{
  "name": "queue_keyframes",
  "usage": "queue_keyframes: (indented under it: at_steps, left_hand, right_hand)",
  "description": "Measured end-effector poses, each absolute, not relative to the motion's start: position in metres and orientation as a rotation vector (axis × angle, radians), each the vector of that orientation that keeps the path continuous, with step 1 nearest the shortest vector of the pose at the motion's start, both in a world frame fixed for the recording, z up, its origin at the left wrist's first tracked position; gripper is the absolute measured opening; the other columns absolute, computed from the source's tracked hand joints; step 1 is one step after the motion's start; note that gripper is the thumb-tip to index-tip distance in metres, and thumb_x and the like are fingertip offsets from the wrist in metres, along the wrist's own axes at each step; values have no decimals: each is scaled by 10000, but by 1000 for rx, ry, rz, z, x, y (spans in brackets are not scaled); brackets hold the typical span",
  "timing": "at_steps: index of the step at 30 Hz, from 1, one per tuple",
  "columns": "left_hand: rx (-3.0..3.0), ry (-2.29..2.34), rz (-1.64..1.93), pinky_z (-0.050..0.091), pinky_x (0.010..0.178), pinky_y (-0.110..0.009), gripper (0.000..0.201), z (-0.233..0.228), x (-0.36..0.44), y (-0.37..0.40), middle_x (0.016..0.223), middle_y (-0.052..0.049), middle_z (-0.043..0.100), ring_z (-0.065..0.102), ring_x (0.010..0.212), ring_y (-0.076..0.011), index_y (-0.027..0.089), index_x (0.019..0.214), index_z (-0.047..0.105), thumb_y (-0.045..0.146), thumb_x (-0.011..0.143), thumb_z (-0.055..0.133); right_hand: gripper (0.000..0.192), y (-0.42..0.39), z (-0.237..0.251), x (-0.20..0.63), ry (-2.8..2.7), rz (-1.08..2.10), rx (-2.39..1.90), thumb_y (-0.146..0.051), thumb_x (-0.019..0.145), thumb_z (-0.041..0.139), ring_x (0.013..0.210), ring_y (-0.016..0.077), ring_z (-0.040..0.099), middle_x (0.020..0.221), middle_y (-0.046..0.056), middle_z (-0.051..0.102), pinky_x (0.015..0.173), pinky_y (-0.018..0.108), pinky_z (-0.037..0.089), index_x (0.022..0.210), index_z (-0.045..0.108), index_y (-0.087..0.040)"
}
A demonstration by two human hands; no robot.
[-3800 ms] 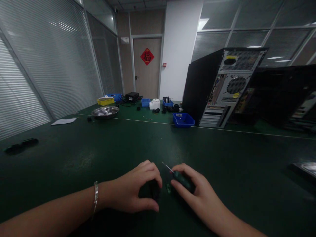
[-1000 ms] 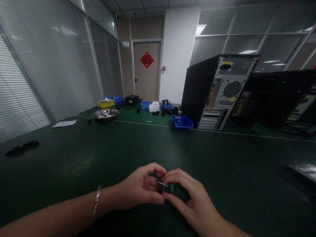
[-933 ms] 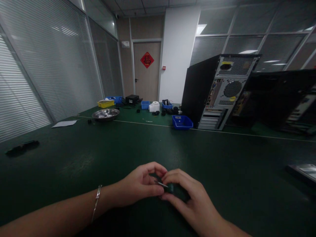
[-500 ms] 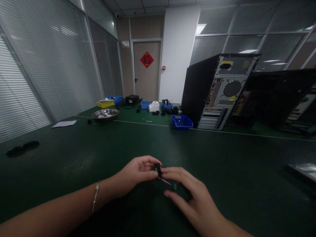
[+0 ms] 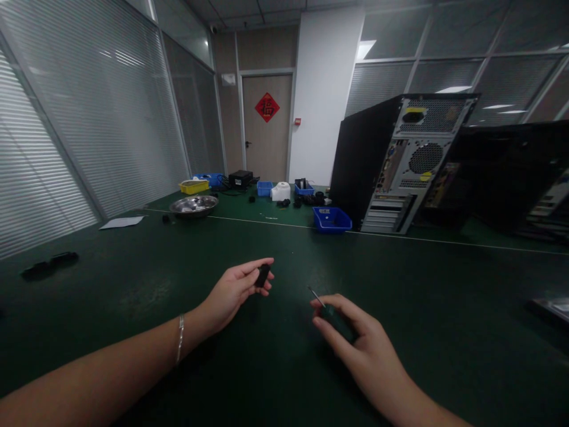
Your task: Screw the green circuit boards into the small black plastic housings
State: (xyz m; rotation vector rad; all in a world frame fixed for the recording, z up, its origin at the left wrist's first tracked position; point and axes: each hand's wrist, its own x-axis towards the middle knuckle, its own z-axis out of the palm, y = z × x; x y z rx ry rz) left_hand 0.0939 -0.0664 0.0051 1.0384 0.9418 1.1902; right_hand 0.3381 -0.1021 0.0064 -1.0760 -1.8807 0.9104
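Observation:
My left hand (image 5: 235, 290) pinches a small black part (image 5: 263, 275) between thumb and fingers, above the green tabletop (image 5: 195, 379). The part's exact kind is too dark to make out. My right hand (image 5: 355, 332) is wrapped round the dark green handle of a screwdriver (image 5: 334, 320), its short metal shaft pointing up and to the left. A gap separates the screwdriver's tip from the black part. My right palm hides some of the handle.
A blue bin (image 5: 332, 220) stands beyond my hands, beside a computer tower (image 5: 400, 166). At the back left are a metal bowl (image 5: 194, 206) and a yellow tray (image 5: 194, 187). Dark objects (image 5: 50, 265) lie far left; a white charger-like box (image 5: 280, 191) stands behind.
My hands have moved apart. The left carries the black part up and left, and the screwdriver's tip has come away from it, held in the right hand.

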Motion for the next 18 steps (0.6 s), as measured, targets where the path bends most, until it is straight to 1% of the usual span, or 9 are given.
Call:
queue_keyframes:
  at_steps: [2,4,6,8,10,13,18]
  left_hand:
    - [977,1000,1334,486,721,-327,314,7,91,-62,924,-118,676,615,773,-182,93,1162,665,128,862,577]
    - [878,1073,1536,500,707,-316,278,7,81,-51,900,-124,681,623,768,-187,72,1102,688,92,849,574]
    - [798,1130,1698,507,712,-273,255,5,62,-36,898,-104,669,618,776,-157,84,1055,688,70,881,502]
    - [700,1204,1854,509,678,-239,278,0,40,-19,846,-86,646,607,738,-132,85,980,688,42,895,427]
    - [622,1264,1974,505,639,-216,279,-4,20,-6,788,-60,621,587,687,-113,103,950,683,30,884,422]
    - [571,1311,2067,495,610,-196,262,-10,0,5,763,-40,607,576,656,-99,116,937,684,28,867,447]
    - [604,1315,2066,497,618,-182,245,-15,-6,7,789,-51,638,611,701,-104,111,917,698,22,847,480]
  right_hand:
    - [164,-102,6,338,-1878,926,-1094,-278,880,593,996,243,644,1016,55,702,841,341,505,1018,659,-218]
    - [184,-102,6,338,-1878,941,-1108,-290,884,589,1011,245,639,1032,53,704,844,341,505,1040,658,-222]
    - [192,-102,6,339,-1881,959,-1119,-297,890,589,1019,244,637,1041,47,705,854,342,504,1056,657,-228]
    - [186,-102,6,341,-1885,978,-1128,-301,892,594,1009,240,642,1038,42,707,860,345,503,1053,658,-232]
    - [183,-102,7,341,-1887,992,-1133,-301,892,599,993,237,647,1029,40,708,861,349,503,1049,659,-228]
    - [195,-104,10,340,-1885,1001,-1133,-296,892,598,998,241,644,1032,46,707,870,357,499,1060,659,-217]
    - [194,-107,12,340,-1891,1011,-1122,-294,894,589,1007,243,639,1029,51,710,888,366,492,1051,662,-205]
